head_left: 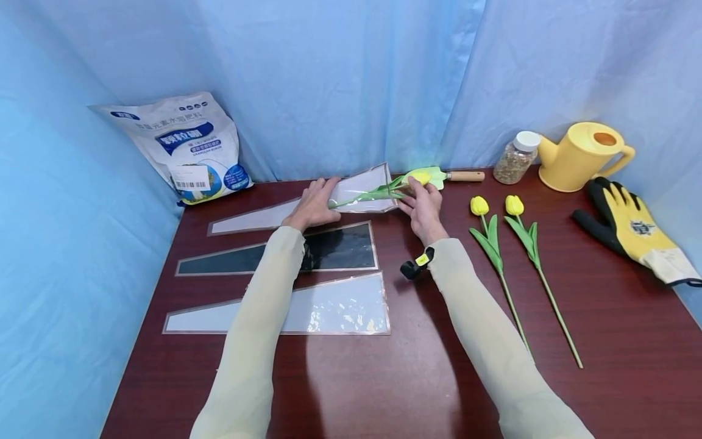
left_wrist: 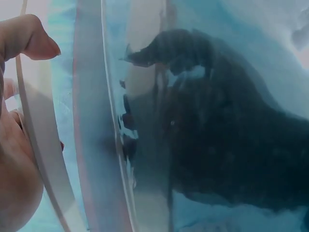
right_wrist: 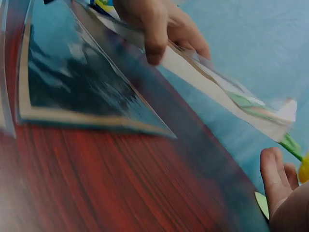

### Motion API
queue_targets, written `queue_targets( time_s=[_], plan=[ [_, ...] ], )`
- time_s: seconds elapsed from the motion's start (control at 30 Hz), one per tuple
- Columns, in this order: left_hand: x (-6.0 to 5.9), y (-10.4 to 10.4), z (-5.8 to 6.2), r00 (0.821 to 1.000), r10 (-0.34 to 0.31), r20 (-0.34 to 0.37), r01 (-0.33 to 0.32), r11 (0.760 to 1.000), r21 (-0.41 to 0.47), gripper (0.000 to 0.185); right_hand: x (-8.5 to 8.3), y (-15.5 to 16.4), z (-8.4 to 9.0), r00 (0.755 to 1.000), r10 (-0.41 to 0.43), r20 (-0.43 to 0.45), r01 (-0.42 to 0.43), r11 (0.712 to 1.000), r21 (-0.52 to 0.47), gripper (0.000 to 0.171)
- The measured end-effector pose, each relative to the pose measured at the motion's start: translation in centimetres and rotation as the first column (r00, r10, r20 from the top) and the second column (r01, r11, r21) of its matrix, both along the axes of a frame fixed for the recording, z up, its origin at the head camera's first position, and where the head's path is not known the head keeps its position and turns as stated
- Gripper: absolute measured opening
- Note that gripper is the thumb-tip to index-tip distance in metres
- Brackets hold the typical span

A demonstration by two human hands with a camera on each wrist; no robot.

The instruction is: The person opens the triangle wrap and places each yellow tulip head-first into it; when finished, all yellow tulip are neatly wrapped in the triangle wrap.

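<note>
At the far bench, the left hand (head_left: 314, 204) pinches the clear flower sleeve (head_left: 351, 192) open; the right hand's (head_left: 425, 206) fingers grasp the yellow tulip (head_left: 419, 178), stem pointing left into it.

A clear plastic flower sleeve (head_left: 307, 206), long and tapered with a thin pale border, lies across the upper middle of the frame, its narrow tip pointing left and its wide mouth lifted at the right. 1 yellow tulip (head_left: 419, 177) with a green stem and leaves sits partly inside that mouth, bloom sticking out to the right, stem running leftward into the sleeve.
</note>
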State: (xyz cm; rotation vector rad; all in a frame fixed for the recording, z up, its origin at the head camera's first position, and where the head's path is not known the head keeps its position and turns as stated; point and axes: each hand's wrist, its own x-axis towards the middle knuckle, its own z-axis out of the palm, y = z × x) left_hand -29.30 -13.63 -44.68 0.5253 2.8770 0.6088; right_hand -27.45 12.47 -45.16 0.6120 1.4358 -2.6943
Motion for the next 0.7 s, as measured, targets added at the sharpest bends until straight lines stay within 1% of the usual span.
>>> queue_targets(
  time_s=[0.2,0.27,0.37,0.5,0.7],
  plan=[
    [0.2,0.0,-0.1,1.000,0.008,0.020,-0.008,1.000,0.000,0.088,0.0,1.5,0.3,0.999,-0.011,-0.033,0.012,0.999,0.030,0.010],
    [0.2,0.1,-0.2,1.000,0.010,0.025,-0.010,1.000,-0.007,0.087,0.0,1.5,0.3,0.999,-0.012,-0.046,0.014,0.999,0.043,0.009],
    [0.3,0.3,-0.3,0.999,0.013,0.033,-0.012,1.000,-0.012,0.086,0.0,1.4,0.3,0.998,0.000,-0.055,0.005,0.996,0.086,0.010],
    [0.4,0.5,-0.3,0.999,0.012,0.036,-0.012,1.000,-0.015,0.086,0.1,1.0,0.4,0.998,0.022,-0.057,-0.013,0.990,0.141,0.016],
    [0.4,0.7,-0.3,1.000,0.007,0.017,-0.006,1.000,-0.008,0.087,0.1,0.5,0.3,0.998,0.047,-0.044,-0.037,0.977,0.212,0.037]
  ],
)
